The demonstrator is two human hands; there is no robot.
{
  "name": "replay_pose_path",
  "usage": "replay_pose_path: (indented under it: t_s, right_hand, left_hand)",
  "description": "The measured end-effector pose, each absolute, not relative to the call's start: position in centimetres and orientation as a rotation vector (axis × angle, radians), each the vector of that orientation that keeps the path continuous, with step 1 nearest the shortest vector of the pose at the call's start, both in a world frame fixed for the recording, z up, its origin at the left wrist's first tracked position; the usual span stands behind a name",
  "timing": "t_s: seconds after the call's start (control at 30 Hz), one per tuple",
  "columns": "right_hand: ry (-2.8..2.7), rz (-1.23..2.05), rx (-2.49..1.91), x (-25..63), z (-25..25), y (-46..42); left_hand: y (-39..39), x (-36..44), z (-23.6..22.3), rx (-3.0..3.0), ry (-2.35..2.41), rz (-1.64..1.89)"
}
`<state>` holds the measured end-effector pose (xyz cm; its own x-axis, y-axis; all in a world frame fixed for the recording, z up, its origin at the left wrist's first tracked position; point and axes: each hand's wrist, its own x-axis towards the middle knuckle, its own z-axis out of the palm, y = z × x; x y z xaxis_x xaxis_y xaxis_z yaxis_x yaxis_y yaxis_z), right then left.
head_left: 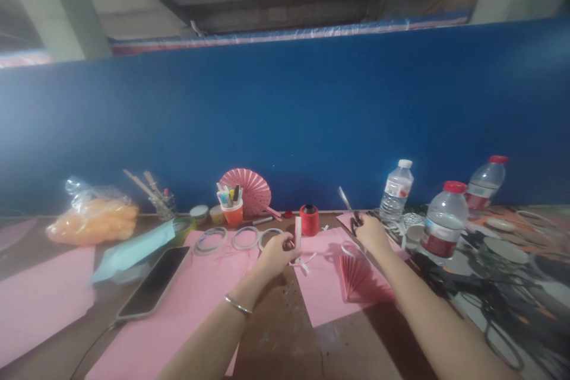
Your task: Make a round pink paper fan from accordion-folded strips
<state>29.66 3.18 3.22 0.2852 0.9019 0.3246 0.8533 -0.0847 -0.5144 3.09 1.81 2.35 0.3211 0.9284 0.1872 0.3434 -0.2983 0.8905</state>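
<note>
At far left of the work, a phone lies near. The left hand pinches a pale strip, thumb and fingers nearly together, just left of a red spool. To the right, pleated pink paper lies near; beyond it, the right hand curls closed round scissors, blades pointing far. The step looks like preparing strip; the next move probably calls for a steady pinch and controlled blades.

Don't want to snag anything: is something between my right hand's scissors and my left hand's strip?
Possibly the red spool: it stands just beyond the strip, on the side toward the scissors. Nothing else visible stands between them.
</note>
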Motion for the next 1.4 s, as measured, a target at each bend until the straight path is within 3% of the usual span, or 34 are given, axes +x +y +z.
replay_pose_path:
  t_s: [0.57,0.93,1.17,1.4]
  right_hand:
    - [-1.681,0.190,-2.156,30.5,2.1,3.3]
    - [-1.661,0.029,-2.290,30.3,2.0,2.1]
    - [-1.786,-0.033,-1.919,26.5,5.9,0.9]
    - [-1.742,0.441,-1.045,21.3,10.3,-3.6]
  left_hand:
    - [1.6,3.5,2.9,1.663,1.078,0.937]
    - [0.1,4.1,4.5,1.355,0.923,0.893]
    - [-1.2,4.5,6.6,1.187,0.815,0.964]
    - [-2.6,4.6,9.0,1.191,0.747,1.027]
